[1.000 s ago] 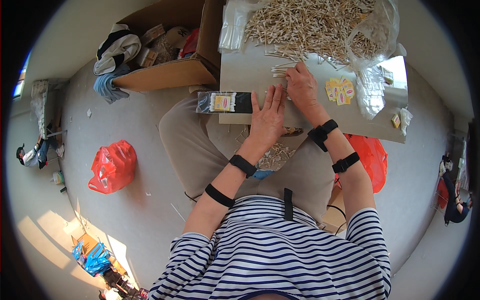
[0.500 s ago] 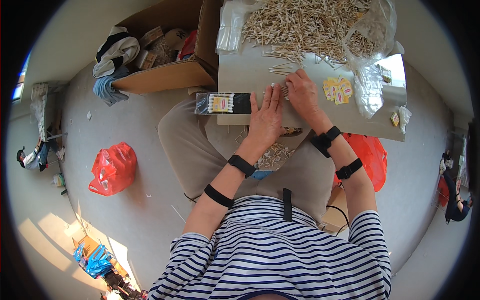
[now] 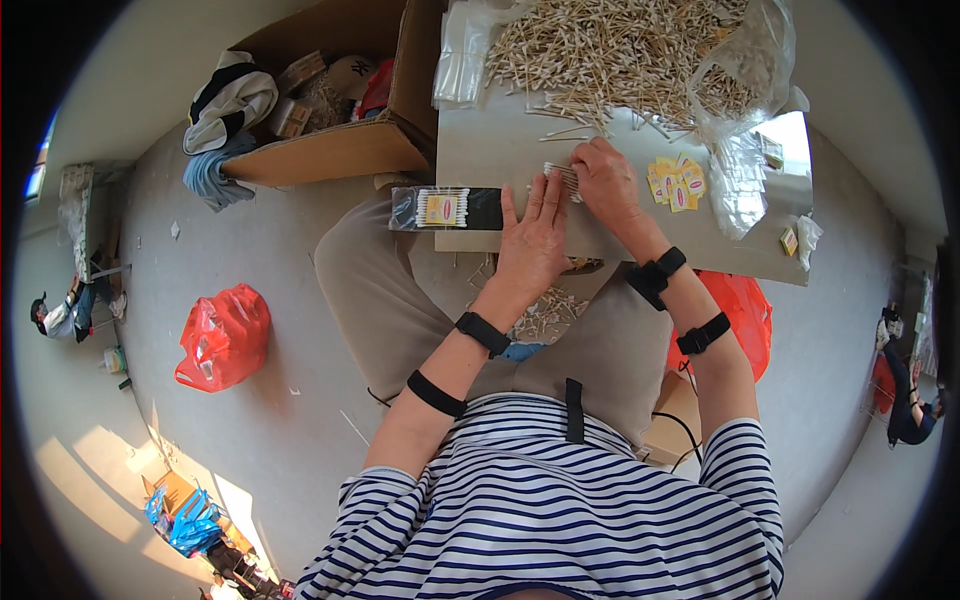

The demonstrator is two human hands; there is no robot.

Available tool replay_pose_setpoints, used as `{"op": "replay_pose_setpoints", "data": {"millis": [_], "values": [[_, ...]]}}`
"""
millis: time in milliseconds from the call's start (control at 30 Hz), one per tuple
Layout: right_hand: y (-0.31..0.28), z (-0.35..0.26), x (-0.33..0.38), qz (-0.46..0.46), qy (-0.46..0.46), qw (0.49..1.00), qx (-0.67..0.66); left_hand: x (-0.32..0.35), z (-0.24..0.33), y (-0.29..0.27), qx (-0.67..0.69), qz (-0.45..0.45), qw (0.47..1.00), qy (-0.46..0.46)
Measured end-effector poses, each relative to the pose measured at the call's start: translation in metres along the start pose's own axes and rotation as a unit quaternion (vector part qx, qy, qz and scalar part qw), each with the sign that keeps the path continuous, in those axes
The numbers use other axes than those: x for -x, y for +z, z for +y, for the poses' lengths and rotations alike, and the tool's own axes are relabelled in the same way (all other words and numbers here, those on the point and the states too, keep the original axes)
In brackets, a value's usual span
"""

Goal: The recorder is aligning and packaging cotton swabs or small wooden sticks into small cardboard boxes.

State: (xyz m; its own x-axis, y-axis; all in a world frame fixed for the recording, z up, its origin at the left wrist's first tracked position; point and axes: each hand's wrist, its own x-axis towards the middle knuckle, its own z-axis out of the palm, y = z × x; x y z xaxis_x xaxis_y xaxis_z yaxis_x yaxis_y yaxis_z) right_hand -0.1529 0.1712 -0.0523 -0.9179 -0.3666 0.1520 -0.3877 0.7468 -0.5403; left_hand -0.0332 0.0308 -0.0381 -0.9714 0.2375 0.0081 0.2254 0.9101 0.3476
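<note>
Grey board (image 3: pixel 500 160), cotton swab bundle (image 3: pixel 562 178) between both hands' fingers (image 3: pixel 585 172)

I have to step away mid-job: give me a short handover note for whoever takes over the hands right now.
Left hand: flat on the grey board, fingers spread, beside a small bundle of cotton swabs.
Right hand: fingers on that bundle, squaring it up.
Supplies: loose swab pile at the board's far side; yellow labels right of the right hand.
Done: one filled black packet lies at the board's left edge.
Left: the bundle in hand is not yet bagged; the pile is large.
</note>
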Motion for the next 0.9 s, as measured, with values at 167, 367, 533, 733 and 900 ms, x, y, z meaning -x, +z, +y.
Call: {"op": "replay_pose_setpoints", "data": {"millis": [167,367,533,733,900], "values": [[0.001,0.000,-0.032,0.055,0.031,0.997,0.054,-0.003,0.004,-0.001,-0.006,-0.011,1.000,-0.001],[-0.003,-0.001,-0.015,-0.031,0.047,0.995,0.088,-0.002,0.002,-0.001,-0.007,-0.006,1.000,-0.001],[-0.006,-0.008,-0.031,-0.009,0.045,0.996,0.077,-0.001,0.001,0.000,-0.011,0.004,1.000,-0.006],[0.006,0.002,-0.042,0.004,0.034,0.991,0.130,-0.005,0.005,0.001,-0.016,-0.012,1.000,0.004],[0.005,-0.011,-0.010,-0.003,0.011,0.995,0.102,-0.001,0.000,0.000,-0.013,-0.002,1.000,-0.004]]}}
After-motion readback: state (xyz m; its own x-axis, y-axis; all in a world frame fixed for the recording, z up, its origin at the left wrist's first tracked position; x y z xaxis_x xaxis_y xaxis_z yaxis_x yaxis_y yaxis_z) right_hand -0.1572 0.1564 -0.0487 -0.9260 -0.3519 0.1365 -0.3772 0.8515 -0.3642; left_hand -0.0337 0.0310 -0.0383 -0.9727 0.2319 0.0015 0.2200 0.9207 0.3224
